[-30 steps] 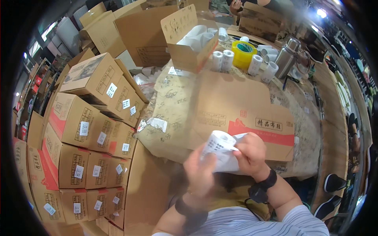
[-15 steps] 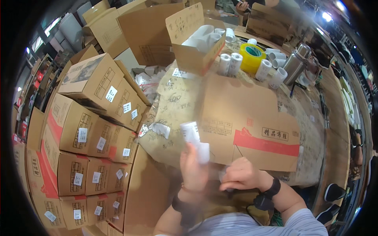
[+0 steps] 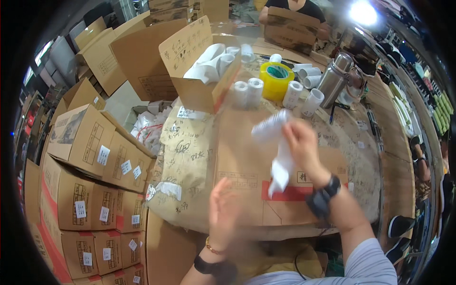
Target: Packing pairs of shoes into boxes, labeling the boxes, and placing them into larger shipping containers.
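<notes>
My right hand (image 3: 303, 147) is closed on a white roll of labels (image 3: 269, 127), held above a flat brown carton (image 3: 240, 152) on the table. A loose strip (image 3: 281, 171) of white paper hangs from the roll, over the carton's red band. My left hand (image 3: 223, 211) is raised near the table's front edge, by the carton's near left corner. Its fingers are somewhat blurred but apart, with nothing in them. Just beyond the held roll, several more label rolls (image 3: 292, 95) stand upright beside a fat yellow tape roll (image 3: 275, 88).
Shoe cartons (image 3: 90, 204) with white labels are stacked at the left. An open carton (image 3: 197, 92) of curled white sheets stands on the table's far left. A steel flask (image 3: 335, 78) stands far right. Across the table, a person (image 3: 294, 5) is behind a brown carton (image 3: 290, 31).
The label roll has passed from my left hand to my right, which has moved up and forward. A paper strip now hangs from it. My left hand has let go and opened. The view has shifted.
</notes>
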Demonstrator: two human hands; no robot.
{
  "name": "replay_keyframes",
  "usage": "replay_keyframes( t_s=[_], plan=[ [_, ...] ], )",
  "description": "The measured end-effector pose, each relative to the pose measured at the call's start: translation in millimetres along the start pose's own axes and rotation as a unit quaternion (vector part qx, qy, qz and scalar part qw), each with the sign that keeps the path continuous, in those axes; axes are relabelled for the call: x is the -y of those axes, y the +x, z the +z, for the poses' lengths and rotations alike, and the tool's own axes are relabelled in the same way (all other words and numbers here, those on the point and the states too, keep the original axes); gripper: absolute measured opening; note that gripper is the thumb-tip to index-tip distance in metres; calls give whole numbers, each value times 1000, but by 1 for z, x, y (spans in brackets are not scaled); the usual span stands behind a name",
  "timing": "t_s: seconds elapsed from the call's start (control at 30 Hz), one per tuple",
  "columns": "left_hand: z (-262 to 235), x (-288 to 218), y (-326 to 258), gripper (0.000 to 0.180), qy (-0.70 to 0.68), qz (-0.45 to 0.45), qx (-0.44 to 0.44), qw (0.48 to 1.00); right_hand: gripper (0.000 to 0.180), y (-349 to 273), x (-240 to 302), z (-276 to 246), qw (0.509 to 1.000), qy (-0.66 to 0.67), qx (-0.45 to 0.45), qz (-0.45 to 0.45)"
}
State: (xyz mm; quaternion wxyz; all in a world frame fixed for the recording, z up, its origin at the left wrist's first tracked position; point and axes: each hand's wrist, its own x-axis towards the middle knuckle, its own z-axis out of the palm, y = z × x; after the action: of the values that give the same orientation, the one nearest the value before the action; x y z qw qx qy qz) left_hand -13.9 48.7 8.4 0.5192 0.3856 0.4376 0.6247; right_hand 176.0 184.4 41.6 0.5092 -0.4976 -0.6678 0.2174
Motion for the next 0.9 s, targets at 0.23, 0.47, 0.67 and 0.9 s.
replay_keyframes(
  t_s=[0.23,0.47,0.67,0.9],
  plan=[
    [-9,-21,22,32,37,-19,75,996,28,120,-100,11,943,-331,37,-27],
    [-9,-30,62,49,89,-45,152,983,25,89,-72,32,975,-179,-105,-77],
    [23,-24,80,57,197,-73,257,943,19,110,-90,29,913,-397,43,-86],
    [3,-16,78,53,218,-48,241,945,23,129,-97,30,896,-428,96,-60]
  ],
)
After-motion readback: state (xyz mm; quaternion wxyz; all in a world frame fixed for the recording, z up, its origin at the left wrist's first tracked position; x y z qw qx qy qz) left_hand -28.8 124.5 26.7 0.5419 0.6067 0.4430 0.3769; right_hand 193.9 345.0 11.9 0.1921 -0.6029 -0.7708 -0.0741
